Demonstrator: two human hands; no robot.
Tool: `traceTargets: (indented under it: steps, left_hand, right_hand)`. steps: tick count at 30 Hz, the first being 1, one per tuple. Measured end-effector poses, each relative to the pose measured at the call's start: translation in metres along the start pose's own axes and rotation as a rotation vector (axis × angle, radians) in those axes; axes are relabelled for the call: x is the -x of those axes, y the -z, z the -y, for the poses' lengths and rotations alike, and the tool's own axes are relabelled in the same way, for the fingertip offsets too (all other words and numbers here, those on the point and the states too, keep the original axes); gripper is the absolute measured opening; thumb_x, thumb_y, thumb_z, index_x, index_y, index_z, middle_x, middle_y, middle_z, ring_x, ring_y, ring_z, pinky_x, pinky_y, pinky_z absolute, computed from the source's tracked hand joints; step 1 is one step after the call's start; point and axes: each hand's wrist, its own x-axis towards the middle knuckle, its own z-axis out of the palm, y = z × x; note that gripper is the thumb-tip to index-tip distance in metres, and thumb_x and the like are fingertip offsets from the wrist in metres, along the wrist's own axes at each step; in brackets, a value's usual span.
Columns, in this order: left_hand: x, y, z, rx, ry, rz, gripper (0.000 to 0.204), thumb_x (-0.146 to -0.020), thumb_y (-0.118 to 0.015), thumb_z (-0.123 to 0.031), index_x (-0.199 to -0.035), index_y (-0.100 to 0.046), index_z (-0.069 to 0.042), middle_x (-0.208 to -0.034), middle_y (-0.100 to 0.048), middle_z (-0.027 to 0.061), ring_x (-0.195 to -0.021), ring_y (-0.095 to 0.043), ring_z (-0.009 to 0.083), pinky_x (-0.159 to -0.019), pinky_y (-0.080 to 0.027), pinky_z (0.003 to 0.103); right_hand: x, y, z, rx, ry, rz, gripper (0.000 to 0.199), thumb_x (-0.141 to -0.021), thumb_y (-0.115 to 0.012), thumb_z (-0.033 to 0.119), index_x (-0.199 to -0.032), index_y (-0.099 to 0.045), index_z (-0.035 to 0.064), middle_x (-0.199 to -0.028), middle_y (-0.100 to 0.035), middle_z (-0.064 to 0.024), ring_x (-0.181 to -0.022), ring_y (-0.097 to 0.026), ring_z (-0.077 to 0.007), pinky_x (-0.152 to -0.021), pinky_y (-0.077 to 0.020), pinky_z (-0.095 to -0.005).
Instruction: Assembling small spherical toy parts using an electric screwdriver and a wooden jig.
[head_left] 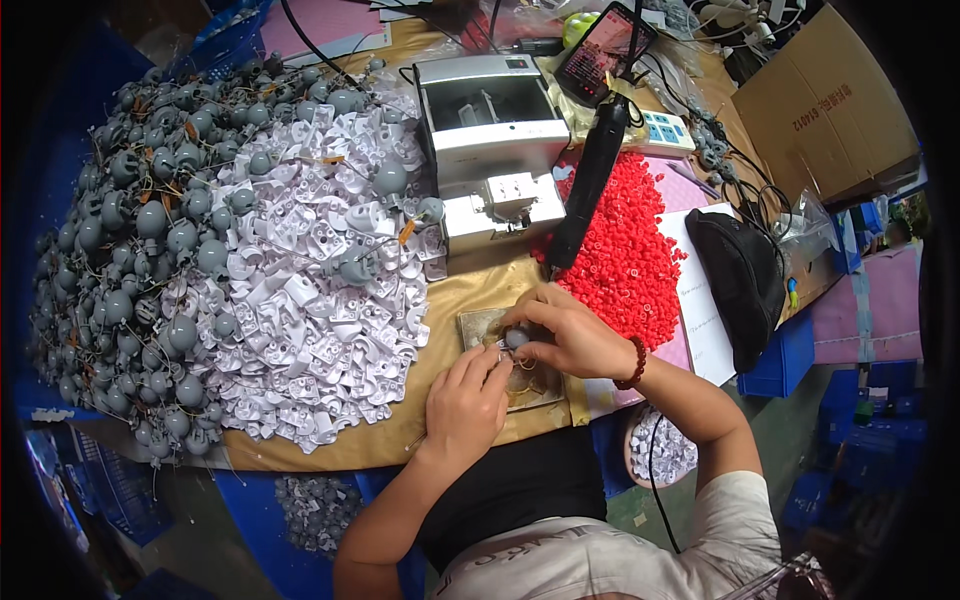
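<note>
Head view shows the left hand (467, 400) and the right hand (567, 332) meeting over a small square work plate (478, 324) on the tan-covered table (455, 295). Between them sits a small round grey plastic bulb-shaped part (516, 338), dull and smooth, with thin wire showing beside it; the right hand's fingers are curled and pinching it from above, while the left hand's fingers are bunched together just below, touching it or the wire, I cannot tell which. To the left of the left hand a broad heap of white moulded plastic pieces (310, 300) comes close, with a heap of matching grey bulb parts (130, 260) beyond it. Just past the right hand lies a spread of small red plastic caps (625, 250), and a black rod-shaped power tool (585, 185) leans above the hands. A grey metal box-shaped machine (490, 125) stands farther ahead. Bare table is left only in a narrow strip about the plate and toward the near edge.
</note>
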Motion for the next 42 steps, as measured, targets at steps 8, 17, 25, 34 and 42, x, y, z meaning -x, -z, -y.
traceTargets:
  steps: [8,17,25,34,42]
  left_hand:
    - [-0.032,0.006,-0.010,0.045,0.169,-0.010,0.038,-0.079,-0.075,-0.007,-0.116,-0.065,-0.005,-0.107,-0.065,0.0106,-0.102,-0.061,0.0314,-0.086,-0.051,0.042]
    - [-0.034,-0.003,-0.006,-0.005,0.089,-0.008,0.039,-0.078,-0.076,-0.010,-0.114,-0.064,-0.005,-0.099,-0.063,0.0095,-0.095,-0.059,0.0303,-0.080,-0.050,0.042]
    - [-0.033,-0.004,-0.007,0.019,0.105,-0.028,0.036,-0.078,-0.076,-0.010,-0.111,-0.064,-0.004,-0.097,-0.063,0.0107,-0.094,-0.059,0.0314,-0.080,-0.049,0.043]
    - [-0.030,-0.008,-0.007,0.015,0.126,-0.045,0.035,-0.080,-0.074,-0.012,-0.112,-0.064,-0.005,-0.100,-0.064,0.0117,-0.095,-0.062,0.0334,-0.080,-0.051,0.045]
    - [-0.024,-0.013,-0.003,0.045,0.153,-0.047,0.038,-0.080,-0.073,-0.015,-0.117,-0.064,-0.009,-0.098,-0.063,0.0081,-0.084,-0.066,0.0295,-0.071,-0.054,0.042]
  right_hand:
    - [0.001,-0.008,0.003,0.015,0.010,-0.138,0.053,-0.081,-0.082,0.012,-0.128,-0.060,0.0054,-0.109,-0.056,-0.0143,-0.100,-0.058,-0.0312,-0.084,-0.0502,-0.0375]
    - [-0.058,0.070,-0.055,-0.225,-0.369,-0.883,0.057,-0.089,-0.074,0.010,-0.139,-0.048,-0.0029,-0.109,-0.064,-0.0113,-0.091,-0.064,-0.0172,-0.073,-0.0549,-0.0289]
    - [-0.055,0.070,0.004,-0.624,0.049,-1.117,0.042,-0.090,-0.074,0.003,-0.127,-0.053,-0.0007,-0.095,-0.067,-0.0037,-0.081,-0.065,-0.0094,-0.072,-0.0540,-0.0255]
    - [-0.118,0.107,0.063,-0.753,0.478,-0.821,0.020,-0.085,-0.077,0.002,-0.096,-0.060,0.0018,-0.078,-0.067,-0.0028,-0.063,-0.066,-0.0117,-0.059,-0.0560,-0.0262]
    - [-0.147,0.093,0.056,-0.662,0.207,-0.695,0.032,-0.085,-0.080,0.015,-0.102,-0.055,0.0036,-0.073,-0.063,-0.0016,-0.054,-0.061,-0.0102,-0.050,-0.0495,-0.0264]
